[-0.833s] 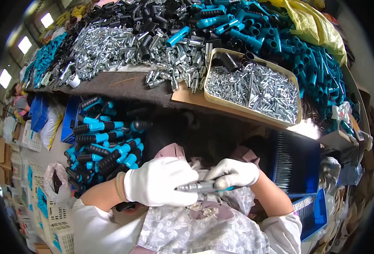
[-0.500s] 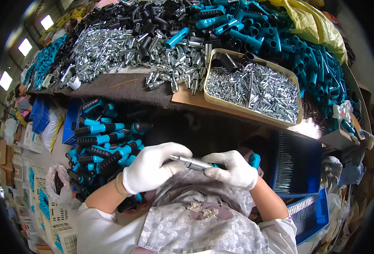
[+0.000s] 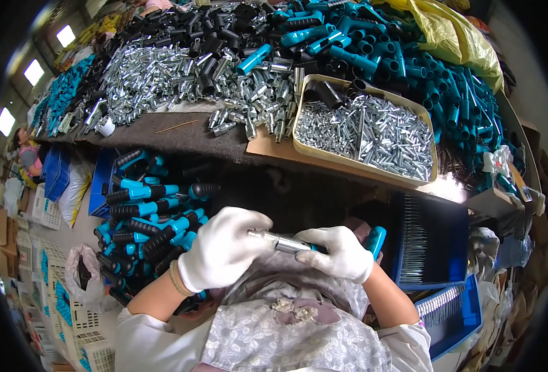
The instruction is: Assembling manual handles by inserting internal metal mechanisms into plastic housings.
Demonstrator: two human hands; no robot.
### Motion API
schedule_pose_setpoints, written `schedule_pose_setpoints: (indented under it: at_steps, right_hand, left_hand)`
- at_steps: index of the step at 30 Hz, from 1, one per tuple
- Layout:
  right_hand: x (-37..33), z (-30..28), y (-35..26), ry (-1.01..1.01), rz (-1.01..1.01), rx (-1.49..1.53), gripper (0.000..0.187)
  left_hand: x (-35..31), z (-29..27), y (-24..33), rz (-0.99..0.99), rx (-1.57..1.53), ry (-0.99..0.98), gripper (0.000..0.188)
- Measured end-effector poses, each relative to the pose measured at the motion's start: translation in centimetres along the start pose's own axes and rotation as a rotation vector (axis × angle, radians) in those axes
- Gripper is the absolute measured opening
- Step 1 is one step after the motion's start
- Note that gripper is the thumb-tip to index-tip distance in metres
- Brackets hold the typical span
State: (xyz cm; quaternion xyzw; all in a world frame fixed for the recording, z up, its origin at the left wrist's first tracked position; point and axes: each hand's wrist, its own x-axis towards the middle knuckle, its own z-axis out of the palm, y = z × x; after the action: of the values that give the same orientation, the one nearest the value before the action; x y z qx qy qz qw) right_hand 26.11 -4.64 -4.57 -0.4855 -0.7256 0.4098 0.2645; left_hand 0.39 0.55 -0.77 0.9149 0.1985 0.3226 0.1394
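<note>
Both my hands wear white knit gloves and meet over my lap, around a slim silver metal tool shaft (image 3: pixel 283 242). My left hand (image 3: pixel 221 251) curls its fingers about the narrow tip end; some of that hand is smeared by motion. The thicker end of the shaft, where a bit of teal and black shows, is gripped between thumb and fingers of my right hand (image 3: pixel 342 253). A teal rounded end (image 3: pixel 377 240) sticks out beyond my right hand; whether it belongs to the same tool is hidden by the glove.
A pile of black-and-teal handles (image 3: pixel 143 211) lies left of my hands. The bench ahead bears silver metal fittings (image 3: pixel 143 80), teal tubes (image 3: pixel 447 93) and a cream tray (image 3: pixel 298 139) of small metal pins. Blue bins (image 3: pixel 438 282) stand at right. A person (image 3: pixel 29 155) is far left.
The silver shaft has turned slightly between my hands. My left hand has rolled over a little, and the view has shifted slightly.
</note>
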Motion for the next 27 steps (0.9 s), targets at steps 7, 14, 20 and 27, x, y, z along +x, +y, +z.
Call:
schedule_pose_setpoints:
  at_steps: [7,14,20,27]
  right_hand:
    - [0.1,0.0,0.3,-0.009,-0.027,-0.031,0.042]
    - [0.4,0.5,1.7,0.123,-0.029,0.206,0.04]
    - [2.7,3.6,2.7,0.551,-0.275,1.483,0.05]
    - [8.7,10.7,22.2,0.911,0.565,1.897,0.013]
  left_hand:
    - [-0.5,0.4,0.4,-0.158,-0.129,-0.038,0.017]
    - [-1.7,2.3,-2.1,-0.501,-0.368,0.142,0.062]
    - [-3.3,4.7,-2.7,-0.415,-0.238,-0.358,0.075]
    - [-4.4,3.8,-3.4,-0.67,-0.409,-0.337,0.072]
